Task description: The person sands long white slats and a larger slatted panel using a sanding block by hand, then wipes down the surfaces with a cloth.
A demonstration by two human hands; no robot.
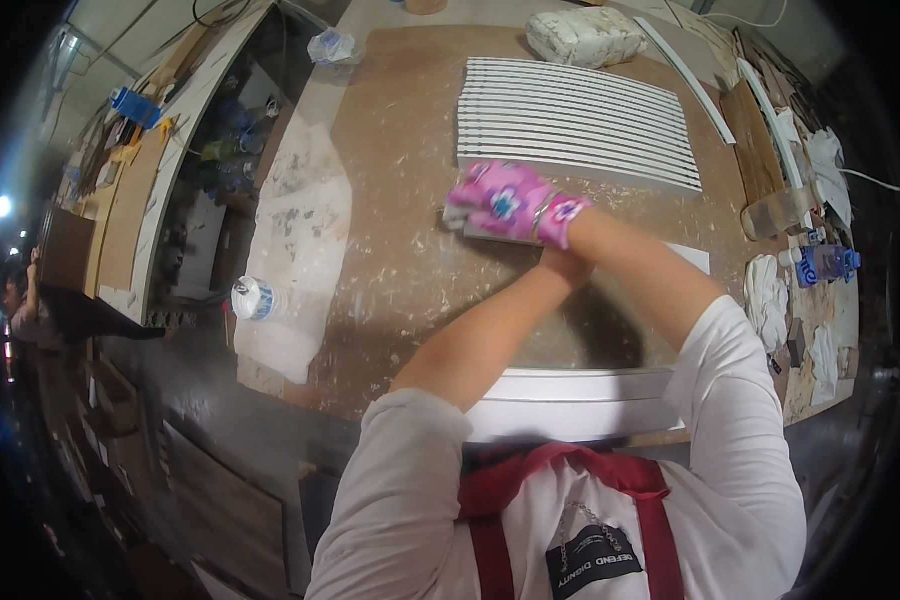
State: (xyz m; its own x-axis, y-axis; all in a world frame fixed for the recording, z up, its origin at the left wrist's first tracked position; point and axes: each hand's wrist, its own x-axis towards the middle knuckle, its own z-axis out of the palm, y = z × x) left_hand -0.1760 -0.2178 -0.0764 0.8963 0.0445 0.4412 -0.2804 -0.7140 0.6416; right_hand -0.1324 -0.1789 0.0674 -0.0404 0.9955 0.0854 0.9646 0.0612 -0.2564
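Observation:
My right hand (510, 200), in a pink floral glove, is at mid-table with its fingers curled together; what they hold, if anything, is hidden. Its forearm crosses over my left wrist (565, 264), and my left hand is hidden beneath it. Just below the glove shows the end of a white strip (502, 237). A white piece (692, 260) emerges right of my forearms. Beyond the glove lies a row of several white slats (570, 115), side by side.
White boards (570, 405) lie along the near table edge. A white tub (255, 298) stands left on a stained sheet (305, 220). A wrapped bundle (585, 38) sits at the back. Bottles, including a blue-labelled one (822, 265), and cloths (767, 305) crowd the right edge. Another person (30, 315) is far left.

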